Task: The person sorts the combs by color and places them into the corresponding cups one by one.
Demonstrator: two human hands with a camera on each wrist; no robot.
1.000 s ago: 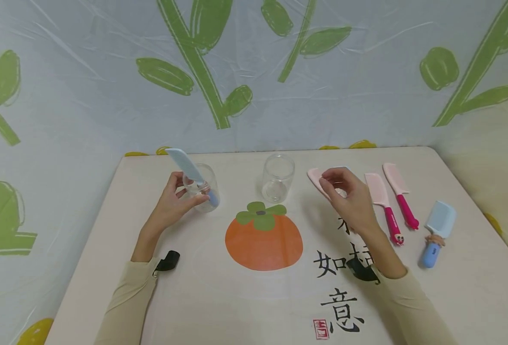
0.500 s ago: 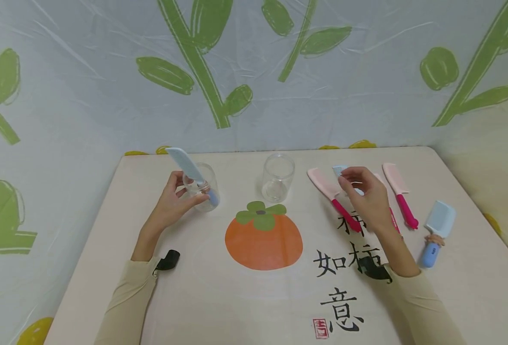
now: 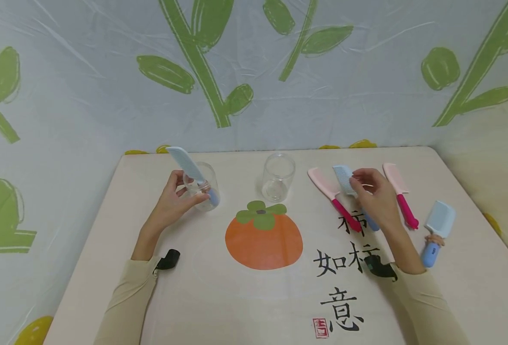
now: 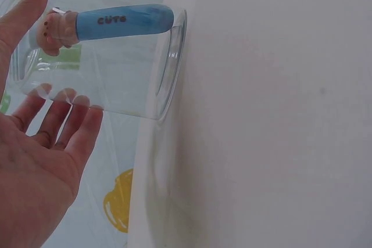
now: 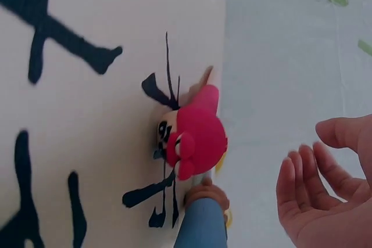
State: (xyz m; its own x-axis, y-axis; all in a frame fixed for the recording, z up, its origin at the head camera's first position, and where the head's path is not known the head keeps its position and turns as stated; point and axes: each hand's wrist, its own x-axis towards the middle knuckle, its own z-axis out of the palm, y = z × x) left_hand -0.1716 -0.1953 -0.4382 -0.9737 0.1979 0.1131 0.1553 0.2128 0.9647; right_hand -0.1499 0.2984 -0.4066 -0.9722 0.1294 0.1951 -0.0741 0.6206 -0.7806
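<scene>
My left hand point(image 3: 174, 201) grips a clear jar point(image 3: 212, 179) at the table's left, fingers and thumb on opposite sides. A light blue comb point(image 3: 189, 167) leans inside with its teeth above the rim; its blue handle point(image 4: 125, 21) reads "CUTE". On the right, my right hand point(image 3: 378, 196) hovers with loosely bent fingers and holds nothing. Beneath it lies another blue comb point(image 3: 343, 178), its middle hidden by the hand. Just left of that is a pink comb point(image 3: 322, 183), whose magenta handle end point(image 5: 200, 135) shows in the right wrist view.
A second clear jar point(image 3: 278, 177) stands upright at the back middle. Farther right lie a pink comb point(image 3: 395, 179) and a blue comb point(image 3: 440, 220) with a brown figure on it. An orange persimmon point(image 3: 262, 244) and black characters are printed on the table surface.
My right hand has moved right, from over the left pink comb to over the blue comb, now covering another pink comb. My left hand and its jar stay put.
</scene>
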